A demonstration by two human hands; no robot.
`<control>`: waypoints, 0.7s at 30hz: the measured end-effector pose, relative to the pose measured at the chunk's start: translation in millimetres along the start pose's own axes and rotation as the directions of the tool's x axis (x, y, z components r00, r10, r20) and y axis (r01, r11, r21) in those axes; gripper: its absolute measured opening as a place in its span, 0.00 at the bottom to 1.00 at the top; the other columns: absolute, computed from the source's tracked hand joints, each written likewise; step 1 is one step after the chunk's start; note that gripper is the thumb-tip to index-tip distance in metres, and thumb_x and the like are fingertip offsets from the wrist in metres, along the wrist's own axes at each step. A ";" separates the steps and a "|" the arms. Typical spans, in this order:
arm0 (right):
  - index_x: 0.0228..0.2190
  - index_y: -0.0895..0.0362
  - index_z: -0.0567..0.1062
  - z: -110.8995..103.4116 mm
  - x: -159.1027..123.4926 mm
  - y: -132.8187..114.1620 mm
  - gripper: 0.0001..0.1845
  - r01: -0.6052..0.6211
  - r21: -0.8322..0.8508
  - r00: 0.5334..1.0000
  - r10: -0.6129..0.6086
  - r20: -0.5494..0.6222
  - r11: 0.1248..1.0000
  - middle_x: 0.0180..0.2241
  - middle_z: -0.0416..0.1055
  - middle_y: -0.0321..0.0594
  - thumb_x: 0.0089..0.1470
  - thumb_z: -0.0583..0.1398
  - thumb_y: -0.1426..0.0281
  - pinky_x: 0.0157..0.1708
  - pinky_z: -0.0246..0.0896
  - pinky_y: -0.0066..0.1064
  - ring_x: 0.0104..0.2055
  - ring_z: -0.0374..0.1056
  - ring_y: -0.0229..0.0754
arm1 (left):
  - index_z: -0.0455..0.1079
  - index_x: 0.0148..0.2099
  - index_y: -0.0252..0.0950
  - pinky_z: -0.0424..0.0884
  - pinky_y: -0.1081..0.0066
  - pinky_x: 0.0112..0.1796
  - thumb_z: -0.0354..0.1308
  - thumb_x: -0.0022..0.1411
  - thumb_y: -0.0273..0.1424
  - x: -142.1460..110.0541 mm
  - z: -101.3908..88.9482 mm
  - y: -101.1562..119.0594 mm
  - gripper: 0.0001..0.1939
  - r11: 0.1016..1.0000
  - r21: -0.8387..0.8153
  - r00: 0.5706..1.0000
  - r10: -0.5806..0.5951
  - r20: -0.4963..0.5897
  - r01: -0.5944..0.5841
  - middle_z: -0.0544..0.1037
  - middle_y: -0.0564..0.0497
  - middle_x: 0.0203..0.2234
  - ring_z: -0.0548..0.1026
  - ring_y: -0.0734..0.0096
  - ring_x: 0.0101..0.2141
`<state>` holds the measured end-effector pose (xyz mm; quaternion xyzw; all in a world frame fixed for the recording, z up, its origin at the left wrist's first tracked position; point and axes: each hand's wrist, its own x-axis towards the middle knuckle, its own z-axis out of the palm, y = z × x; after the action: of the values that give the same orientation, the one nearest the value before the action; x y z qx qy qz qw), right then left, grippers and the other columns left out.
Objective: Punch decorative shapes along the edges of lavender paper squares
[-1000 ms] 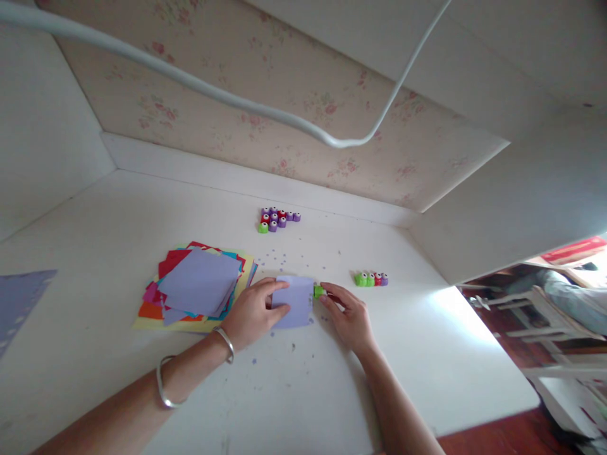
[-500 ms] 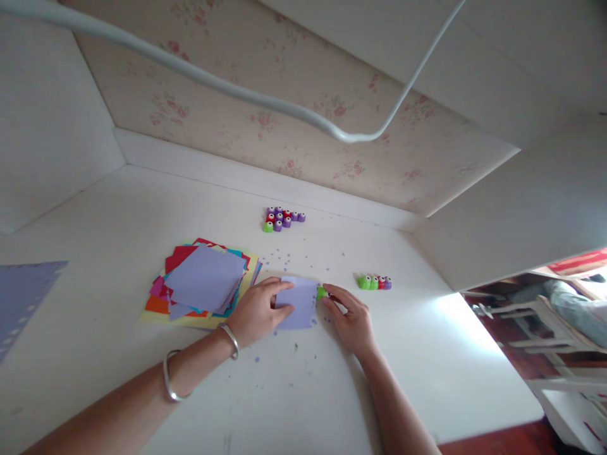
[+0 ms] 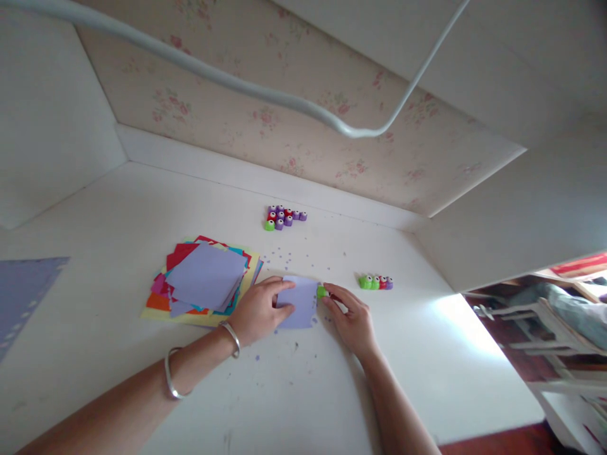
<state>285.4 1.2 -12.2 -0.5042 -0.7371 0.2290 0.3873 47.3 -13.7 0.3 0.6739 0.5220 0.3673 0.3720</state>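
A small sheet of lilac paper point(image 3: 300, 304) lies before me, its left side pinched between the thumb and fingers of my left hand point(image 3: 260, 306). At the paper's right edge sits a small green craft punch point(image 3: 322, 292), gripped by the thumb and fingertips of my right hand point(image 3: 349, 316). Small punched holes show along that right edge. Tiny lilac cut-outs point(image 3: 314, 321) are scattered by the paper. To the left of my left hand is a pile of coloured paper point(image 3: 206, 278), topped by a lilac sheet.
Several purple, red and green punches point(image 3: 281, 216) stand grouped near the back wall. A short row of punches point(image 3: 376, 282) is to the right. A larger lilac sheet with a punched edge point(image 3: 28, 297) lies far left. A white cable point(image 3: 265, 98) hangs across the top.
The view has shifted very slightly. Both hands keep their hold on the paper and the green punch, with no clear movement between them.
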 end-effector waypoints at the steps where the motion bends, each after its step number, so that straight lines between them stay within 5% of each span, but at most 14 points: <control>1: 0.44 0.51 0.78 0.1 -0.1 -0.1 0.12 0.002 0.000 1.000 -0.002 0.002 1.000 0.46 0.76 0.41 0.58 0.61 0.66 0.50 0.69 0.38 0.46 0.73 0.44 | 0.74 0.50 0.37 0.74 0.73 0.33 0.62 0.54 0.29 0.1 -0.1 0.1 0.19 1.000 0.004 1.000 0.003 0.001 -0.003 0.76 0.51 0.43 0.73 0.77 0.26; 8: 0.43 0.52 0.79 0.8 3.0 -4.9 0.12 0.006 -0.026 1.000 -0.005 0.025 1.000 0.45 0.77 0.41 0.57 0.61 0.66 0.51 0.68 0.38 0.47 0.73 0.45 | 0.74 0.51 0.37 0.73 0.71 0.36 0.63 0.54 0.28 2.0 -1.3 3.2 0.20 0.995 0.092 0.999 0.024 0.027 -0.026 0.77 0.51 0.40 0.73 0.75 0.26; 16: 0.45 0.51 0.79 -1.4 7.6 -5.8 0.13 0.073 -0.036 0.992 -0.069 0.109 0.997 0.46 0.77 0.41 0.62 0.57 0.68 0.51 0.67 0.38 0.49 0.72 0.44 | 0.70 0.53 0.35 0.68 0.63 0.53 0.62 0.59 0.31 1.0 5.7 -1.2 0.19 0.972 0.202 0.992 0.124 0.014 -0.124 0.76 0.46 0.48 0.74 0.61 0.48; 21: 0.46 0.50 0.78 -2.3 12.2 -5.5 0.13 0.083 -0.050 0.989 -0.076 0.127 0.995 0.46 0.76 0.41 0.59 0.59 0.67 0.50 0.67 0.38 0.48 0.72 0.44 | 0.68 0.55 0.37 0.69 0.60 0.52 0.61 0.60 0.31 -3.2 9.5 -2.9 0.21 0.942 0.291 0.986 0.169 0.019 -0.167 0.72 0.45 0.51 0.73 0.61 0.49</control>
<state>281.8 10.2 -2.7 -0.4696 -0.7855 0.2242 0.3351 53.9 -17.4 -6.9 0.7623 0.5123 0.3186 0.2344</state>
